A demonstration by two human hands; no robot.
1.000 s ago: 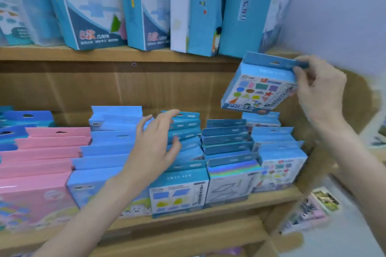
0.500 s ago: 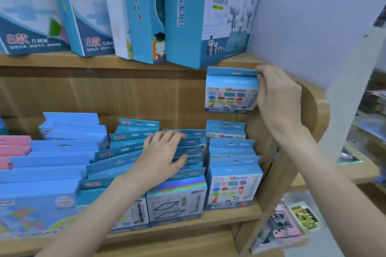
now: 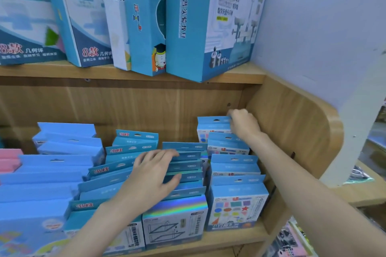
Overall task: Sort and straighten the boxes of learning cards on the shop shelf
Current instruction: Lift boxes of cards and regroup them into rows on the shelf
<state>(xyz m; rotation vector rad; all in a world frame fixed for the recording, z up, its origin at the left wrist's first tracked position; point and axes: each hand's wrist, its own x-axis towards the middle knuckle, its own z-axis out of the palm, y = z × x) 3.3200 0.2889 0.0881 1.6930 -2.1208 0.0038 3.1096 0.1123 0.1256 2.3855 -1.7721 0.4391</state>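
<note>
Down comes my right hand (image 3: 243, 124), gripping the light, stiff shapes box (image 3: 213, 126) by its top flap, while my left hand (image 3: 153, 170) lies flat, fingers spread, on the middle row (image 3: 186, 170).

We see small blue boxes of learning cards standing upright in front-to-back rows on the lower shelf (image 3: 229, 238). At about 4 o'clock, the rightmost row (image 3: 234, 165) shows coloured shapes on its front box (image 3: 237, 208); its rearmost box (image 3: 213, 126), toward 1 o'clock, stands highest. Just left, the rainbow-topped box (image 3: 174, 221) fronts a teal row (image 3: 186, 165) whose hang tabs overlap unevenly. Toward 8 o'clock a tilted row with red-lettered tabs (image 3: 125, 152) leans askew; paler blue rows (image 3: 52, 173) and pink boxes (image 3: 9, 159) lie at 9 o'clock.
</note>
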